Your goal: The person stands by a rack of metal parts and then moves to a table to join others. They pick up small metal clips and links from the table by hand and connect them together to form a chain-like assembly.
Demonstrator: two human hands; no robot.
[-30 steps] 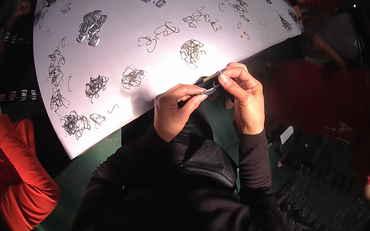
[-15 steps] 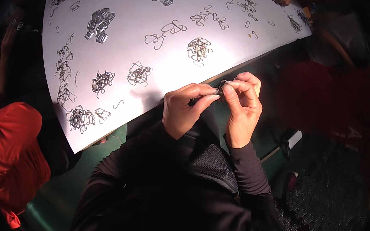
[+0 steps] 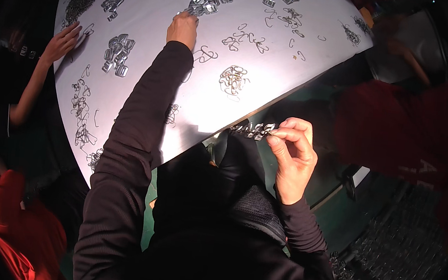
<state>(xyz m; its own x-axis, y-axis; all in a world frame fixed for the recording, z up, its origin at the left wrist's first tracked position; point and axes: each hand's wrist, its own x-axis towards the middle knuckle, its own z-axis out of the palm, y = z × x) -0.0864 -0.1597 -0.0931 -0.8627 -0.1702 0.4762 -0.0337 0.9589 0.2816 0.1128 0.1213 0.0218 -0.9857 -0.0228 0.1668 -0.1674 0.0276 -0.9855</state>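
My right hand (image 3: 296,160), below the table's front edge, pinches the end of a chain of small shiny metal links (image 3: 257,131) between thumb and fingertips. The chain stretches leftward from the fingers; its far end fades into the dark by my lap. My left hand (image 3: 183,29) reaches far over the table, its fingers bent together at the near side of a pile of silver, box-like metal pieces (image 3: 207,2). Whatever lies under those fingertips is hidden. Right of my left forearm are some loose bent wire hooks (image 3: 206,55) and a heap of hooks (image 3: 233,80).
The white table (image 3: 206,100) carries further piles of silver pieces (image 3: 118,54) and wire hooks (image 3: 83,105). At the left, another person's hand (image 3: 63,42) rests near a dark heap (image 3: 79,6). People in red sit at both sides. A mat of chains (image 3: 396,259) lies at lower right.
My left hand has let go of the chain and stretched forward to the silver pile. My right hand moved slightly down, still pinching the chain. Another person's arm has come in at the left.
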